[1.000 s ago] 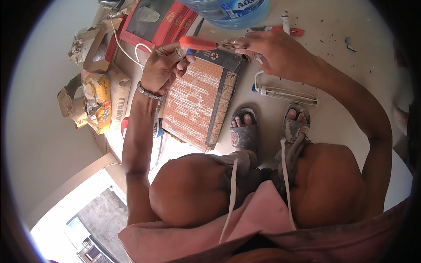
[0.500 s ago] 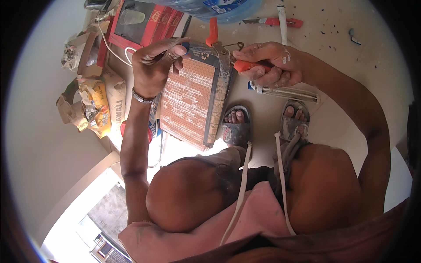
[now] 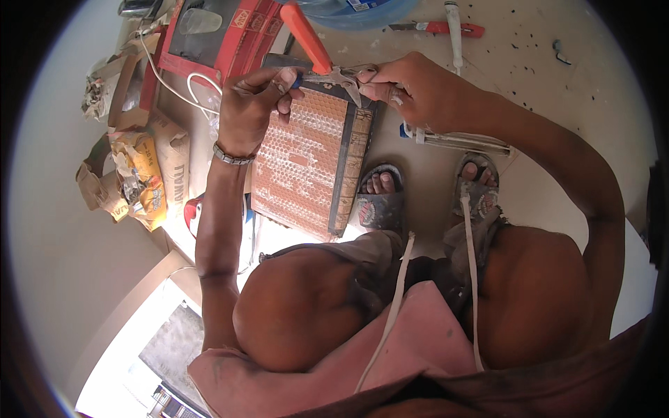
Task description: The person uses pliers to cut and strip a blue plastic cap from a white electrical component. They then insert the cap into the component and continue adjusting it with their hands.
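Note:
My left hand point(image 3: 254, 104), wearing a metal-band watch or bracelet, is closed, its thumb and fingertips pinching a small blue piece point(image 3: 298, 81). To its right my right hand point(image 3: 408, 90) is closed on an orange-handled pair of pliers point(image 3: 339, 78). One orange handle sticks up toward the far left, and the metal jaws point down toward me. Any other handle is hidden by the right hand. Beneath both hands lies a flat box point(image 3: 300, 164) with a pinkish-brown dimpled face and dark edges; the tool is above its far right corner.
Red boxes point(image 3: 240, 42) stand at the far left beside a white cable point(image 3: 162, 82). Torn paper bags point(image 3: 143, 174) lean by the left wall. A blue water bottle point(image 3: 369, 12), a red cutter point(image 3: 446, 29) and a white-handled tool point(image 3: 453, 35) lie beyond. My sandalled feet point(image 3: 380, 202) are right of the box.
My right hand has shifted its hold from an orange handle to near the metal head, and the tool has turned, its raised handle now leaning left. My left hand still pinches the blue piece.

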{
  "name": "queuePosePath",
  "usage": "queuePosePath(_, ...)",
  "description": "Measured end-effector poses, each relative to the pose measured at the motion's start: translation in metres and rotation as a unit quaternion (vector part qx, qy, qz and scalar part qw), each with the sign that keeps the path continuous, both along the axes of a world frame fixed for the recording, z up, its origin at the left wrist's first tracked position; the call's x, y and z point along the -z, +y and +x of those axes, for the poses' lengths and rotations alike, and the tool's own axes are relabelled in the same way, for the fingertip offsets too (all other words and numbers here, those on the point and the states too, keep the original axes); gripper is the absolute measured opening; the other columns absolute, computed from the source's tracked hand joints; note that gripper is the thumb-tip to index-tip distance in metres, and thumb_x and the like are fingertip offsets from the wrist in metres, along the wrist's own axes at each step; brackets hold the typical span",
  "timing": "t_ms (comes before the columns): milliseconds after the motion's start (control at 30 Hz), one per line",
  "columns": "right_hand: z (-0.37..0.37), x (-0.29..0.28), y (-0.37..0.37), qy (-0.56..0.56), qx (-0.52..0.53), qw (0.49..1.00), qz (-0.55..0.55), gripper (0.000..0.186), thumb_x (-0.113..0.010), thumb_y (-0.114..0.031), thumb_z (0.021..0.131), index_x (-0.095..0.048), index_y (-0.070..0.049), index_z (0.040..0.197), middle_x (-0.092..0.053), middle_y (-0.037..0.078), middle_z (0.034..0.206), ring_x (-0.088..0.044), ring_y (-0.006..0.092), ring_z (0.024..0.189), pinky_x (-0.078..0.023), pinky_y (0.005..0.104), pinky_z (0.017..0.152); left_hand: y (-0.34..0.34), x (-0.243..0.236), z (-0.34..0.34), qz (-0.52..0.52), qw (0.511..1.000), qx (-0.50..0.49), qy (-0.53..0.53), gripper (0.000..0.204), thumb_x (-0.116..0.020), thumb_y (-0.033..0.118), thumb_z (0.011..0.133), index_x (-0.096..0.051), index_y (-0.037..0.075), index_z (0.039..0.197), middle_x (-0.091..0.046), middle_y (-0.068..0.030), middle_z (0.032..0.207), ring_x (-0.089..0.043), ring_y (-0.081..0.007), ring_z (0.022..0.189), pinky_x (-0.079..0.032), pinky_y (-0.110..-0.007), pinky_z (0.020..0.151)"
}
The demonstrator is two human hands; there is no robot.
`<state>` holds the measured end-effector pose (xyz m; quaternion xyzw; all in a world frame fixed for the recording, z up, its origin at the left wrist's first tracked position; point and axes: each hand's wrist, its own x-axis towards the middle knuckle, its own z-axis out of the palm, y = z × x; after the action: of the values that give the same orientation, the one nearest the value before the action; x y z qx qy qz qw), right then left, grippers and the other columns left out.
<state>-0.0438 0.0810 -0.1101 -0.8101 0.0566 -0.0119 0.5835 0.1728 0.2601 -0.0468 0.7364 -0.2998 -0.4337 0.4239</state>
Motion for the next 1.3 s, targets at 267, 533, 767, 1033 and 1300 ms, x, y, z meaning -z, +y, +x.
queuePosePath(267, 0.006, -0.023, 0.008, 0.241, -0.028, 0.86, 0.449, 0.026, -0.058, -0.028, 0.104, -0.065, -0.004, 0.111, -0.062, 0.004, 0.083, -0.05, 0.0087, 0.046, -0.045, 0.0266, 0.04, 0.01, 0.003, 0.006, -0.146, 0.986, 0.027, -0.079, 0.025, -0.07, 0.015, 0.098, -0.074, -0.005, 0.113, -0.072, -0.0084, 0.078, -0.059, -0.0085, 0.057, -0.049, -0.024, 0.048)
queuePosePath(533, 0.024, 0.0, 0.013, -0.088, 0.022, 0.981, -0.173, 0.026, -0.059, -0.025, 0.103, -0.065, -0.004, 0.115, -0.06, 0.005, 0.077, -0.053, 0.0114, 0.048, -0.049, 0.0285, 0.045, 0.029, 0.035, 0.045, 0.035, 0.958, -0.067, 0.277, 0.021, -0.068, 0.016, 0.1, -0.074, -0.003, 0.106, -0.071, -0.0073, 0.078, -0.057, -0.0072, 0.055, -0.046, -0.021, 0.045)
queuePosePath(767, 0.021, 0.008, 0.01, 0.163, -0.046, 0.924, 0.342, 0.026, -0.059, -0.024, 0.102, -0.065, -0.003, 0.117, -0.056, 0.004, 0.069, -0.053, 0.0122, 0.048, -0.049, 0.0287, 0.047, 0.017, 0.031, 0.011, -0.032, 0.998, -0.042, 0.023, 0.028, -0.07, 0.016, 0.099, -0.072, -0.01, 0.11, -0.073, -0.0139, 0.083, -0.065, -0.0127, 0.062, -0.057, -0.026, 0.051)
queuePosePath(1033, -0.043, 0.033, -0.014, 0.124, -0.133, 0.721, 0.669, 0.04, -0.055, -0.027, 0.104, -0.066, 0.011, 0.107, -0.054, 0.007, 0.058, -0.038, 0.0067, 0.036, -0.027, 0.0219, 0.032, -0.008, 0.009, -0.038, -0.167, 0.935, 0.046, 0.309, 0.032, -0.065, 0.016, 0.102, -0.068, -0.008, 0.123, -0.072, -0.0133, 0.094, -0.066, -0.0142, 0.071, -0.06, -0.027, 0.051)
queuePosePath(1300, -0.055, -0.008, -0.03, 0.116, -0.06, 0.875, 0.466, 0.039, -0.063, -0.029, 0.101, -0.069, 0.009, 0.096, -0.055, 0.006, 0.063, -0.043, 0.008, 0.045, -0.03, 0.0241, 0.041, -0.021, -0.007, -0.056, -0.144, 0.935, -0.011, 0.324, 0.043, -0.067, 0.018, 0.1, -0.06, -0.008, 0.132, -0.068, -0.0139, 0.095, -0.07, -0.0207, 0.079, -0.066, -0.031, 0.053)
